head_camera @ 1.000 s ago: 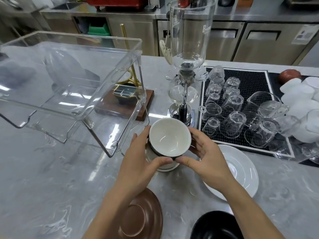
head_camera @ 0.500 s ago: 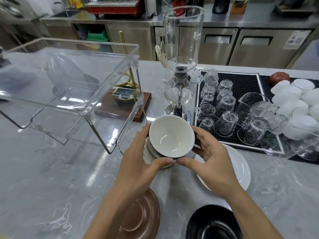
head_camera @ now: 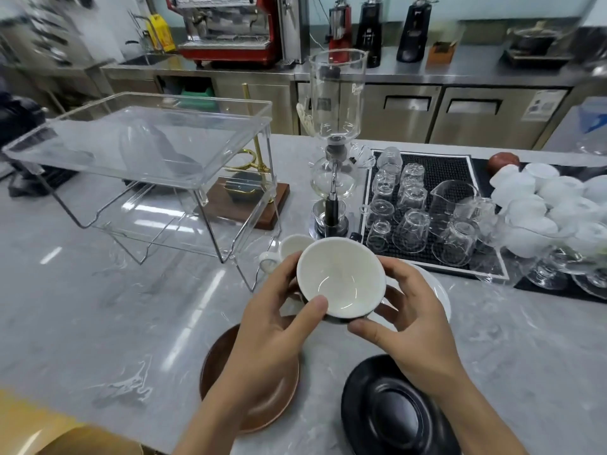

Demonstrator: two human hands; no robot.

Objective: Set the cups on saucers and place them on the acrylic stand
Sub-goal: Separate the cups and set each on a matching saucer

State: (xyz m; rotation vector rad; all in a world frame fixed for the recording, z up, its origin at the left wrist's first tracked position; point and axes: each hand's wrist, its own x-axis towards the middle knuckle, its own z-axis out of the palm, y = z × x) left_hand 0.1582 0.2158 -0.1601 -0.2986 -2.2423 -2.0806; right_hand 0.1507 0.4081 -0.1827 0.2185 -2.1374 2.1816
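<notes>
A cup (head_camera: 340, 279), white inside and dark outside, is held above the counter between both hands. My left hand (head_camera: 272, 318) grips its left rim and my right hand (head_camera: 409, 315) grips its right side. Behind it a second white cup (head_camera: 294, 246) with a handle stands on the counter. A brown saucer (head_camera: 279, 405) lies below my left wrist, a black saucer (head_camera: 394, 412) below my right wrist, and a white saucer (head_camera: 437, 292) shows behind my right hand. The clear acrylic stand (head_camera: 147, 152) rises at the left, with nothing on it.
A glass siphon brewer (head_camera: 335, 159) stands behind the cups. A black mat (head_camera: 453, 165) with several upturned glasses lies to the right, beside stacked white cups (head_camera: 542, 198). A wooden base with a brass stand (head_camera: 259, 198) sits behind the acrylic stand.
Both hands have lifted the cup up and toward me, off the cup beneath it. That white cup now stands uncovered behind. The view has tilted up.
</notes>
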